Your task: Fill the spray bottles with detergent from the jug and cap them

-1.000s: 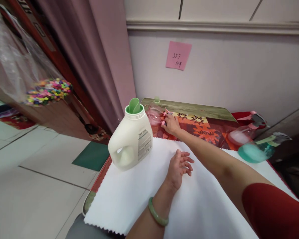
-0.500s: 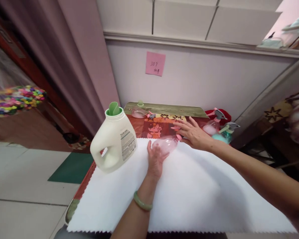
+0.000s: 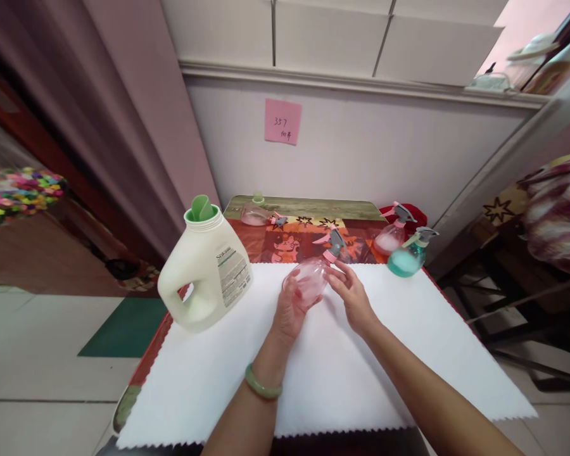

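Two hands hold the pink spray bottle (image 3: pixel 312 280) between them: left hand (image 3: pixel 289 311) cupped round its body, right hand (image 3: pixel 354 299) pinching beside the neck. A firm left-hand cup should keep it from rolling.

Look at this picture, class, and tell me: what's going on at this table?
A person is handling a clear pink spray bottle over a white cloth spread on the table. The left hand cups the bottle's body; the right hand touches it with its fingertips just below the trigger head. A white detergent jug with a green cap stands at the left. A second pink spray bottle and a teal spray bottle stand at the back right.
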`<move>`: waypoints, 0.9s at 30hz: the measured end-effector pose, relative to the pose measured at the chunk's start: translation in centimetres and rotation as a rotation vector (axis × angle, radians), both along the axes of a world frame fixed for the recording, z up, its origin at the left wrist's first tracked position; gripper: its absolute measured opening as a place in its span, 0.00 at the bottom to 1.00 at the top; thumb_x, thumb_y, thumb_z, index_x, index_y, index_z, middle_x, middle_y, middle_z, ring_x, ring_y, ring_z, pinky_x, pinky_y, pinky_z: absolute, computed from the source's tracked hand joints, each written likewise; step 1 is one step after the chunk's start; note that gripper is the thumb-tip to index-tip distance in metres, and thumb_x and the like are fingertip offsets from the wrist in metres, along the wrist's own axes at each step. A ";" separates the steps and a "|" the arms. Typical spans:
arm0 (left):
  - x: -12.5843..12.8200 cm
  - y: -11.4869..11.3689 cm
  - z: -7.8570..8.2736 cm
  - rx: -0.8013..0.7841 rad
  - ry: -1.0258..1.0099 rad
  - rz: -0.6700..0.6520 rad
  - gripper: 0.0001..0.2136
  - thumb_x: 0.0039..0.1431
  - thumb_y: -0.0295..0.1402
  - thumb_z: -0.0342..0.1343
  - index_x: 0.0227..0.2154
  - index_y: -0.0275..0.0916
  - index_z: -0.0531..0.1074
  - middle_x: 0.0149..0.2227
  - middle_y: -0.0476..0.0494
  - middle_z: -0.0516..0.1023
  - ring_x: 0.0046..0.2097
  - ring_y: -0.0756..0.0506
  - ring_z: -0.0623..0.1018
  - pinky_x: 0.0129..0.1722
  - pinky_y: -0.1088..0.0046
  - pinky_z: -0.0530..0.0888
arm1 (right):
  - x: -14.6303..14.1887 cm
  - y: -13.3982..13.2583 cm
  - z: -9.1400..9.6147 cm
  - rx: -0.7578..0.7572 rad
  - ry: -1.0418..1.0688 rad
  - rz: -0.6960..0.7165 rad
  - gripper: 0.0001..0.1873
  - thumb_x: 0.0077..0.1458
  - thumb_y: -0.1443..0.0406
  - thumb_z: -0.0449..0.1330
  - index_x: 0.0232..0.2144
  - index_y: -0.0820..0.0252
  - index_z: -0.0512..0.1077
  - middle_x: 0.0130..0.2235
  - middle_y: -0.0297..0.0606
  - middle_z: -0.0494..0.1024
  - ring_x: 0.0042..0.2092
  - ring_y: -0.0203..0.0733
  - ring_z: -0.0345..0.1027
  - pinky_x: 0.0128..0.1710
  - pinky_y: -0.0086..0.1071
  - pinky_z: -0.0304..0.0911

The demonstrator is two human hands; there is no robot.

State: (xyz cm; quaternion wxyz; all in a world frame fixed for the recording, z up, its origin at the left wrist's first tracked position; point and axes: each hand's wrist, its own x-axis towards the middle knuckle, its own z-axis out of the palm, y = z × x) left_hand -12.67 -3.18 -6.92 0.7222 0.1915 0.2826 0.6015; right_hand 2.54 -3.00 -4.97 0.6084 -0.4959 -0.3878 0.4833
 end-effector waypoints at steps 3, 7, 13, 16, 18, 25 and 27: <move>0.4 -0.3 -0.3 0.047 0.153 -0.081 0.31 0.50 0.53 0.69 0.52 0.42 0.70 0.49 0.38 0.76 0.44 0.40 0.79 0.33 0.67 0.78 | -0.7 0.9 1.0 0.023 0.144 -0.060 0.26 0.47 0.49 0.73 0.44 0.55 0.75 0.45 0.40 0.84 0.48 0.47 0.79 0.51 0.41 0.73; 1.1 -0.6 -0.6 0.114 0.302 -0.074 0.37 0.49 0.56 0.68 0.56 0.42 0.65 0.50 0.35 0.74 0.43 0.41 0.78 0.35 0.66 0.77 | -0.6 2.6 1.5 -0.033 0.307 -0.195 0.21 0.51 0.47 0.70 0.31 0.54 0.71 0.31 0.35 0.83 0.37 0.44 0.81 0.43 0.39 0.76; 1.3 -1.3 1.0 0.399 0.520 0.268 0.48 0.24 0.27 0.81 0.55 0.46 0.69 0.66 0.33 0.61 0.67 0.31 0.64 0.61 0.58 0.67 | 0.2 3.7 0.3 -0.002 0.355 -0.185 0.27 0.54 0.43 0.66 0.22 0.52 0.61 0.25 0.31 0.79 0.36 0.43 0.81 0.42 0.38 0.76; 1.1 -1.5 1.8 0.402 0.564 0.285 0.36 0.28 0.27 0.79 0.46 0.43 0.74 0.59 0.33 0.69 0.65 0.30 0.64 0.61 0.56 0.67 | 0.4 3.9 0.8 0.009 0.335 -0.149 0.27 0.53 0.43 0.67 0.22 0.52 0.61 0.24 0.30 0.77 0.36 0.44 0.81 0.41 0.38 0.75; 0.9 -1.6 1.8 0.386 0.587 0.254 0.35 0.29 0.28 0.79 0.46 0.44 0.74 0.53 0.35 0.71 0.60 0.31 0.69 0.58 0.56 0.69 | 0.3 3.8 1.3 -0.005 0.328 -0.154 0.26 0.52 0.44 0.68 0.22 0.52 0.62 0.24 0.30 0.78 0.35 0.44 0.80 0.41 0.38 0.75; 0.8 -0.9 0.2 0.060 0.419 -0.118 0.34 0.44 0.58 0.68 0.47 0.43 0.67 0.36 0.44 0.76 0.30 0.43 0.79 0.22 0.73 0.71 | -0.3 2.8 3.2 -0.122 0.363 -0.117 0.25 0.50 0.47 0.71 0.22 0.54 0.64 0.30 0.36 0.84 0.33 0.41 0.79 0.36 0.34 0.73; 0.6 -0.6 0.0 -0.058 0.281 -0.309 0.39 0.48 0.71 0.53 0.45 0.39 0.68 0.30 0.42 0.77 0.23 0.43 0.77 0.18 0.71 0.69 | -0.5 2.6 3.7 -0.090 0.356 -0.085 0.23 0.50 0.48 0.72 0.23 0.55 0.66 0.29 0.34 0.83 0.32 0.40 0.78 0.35 0.34 0.73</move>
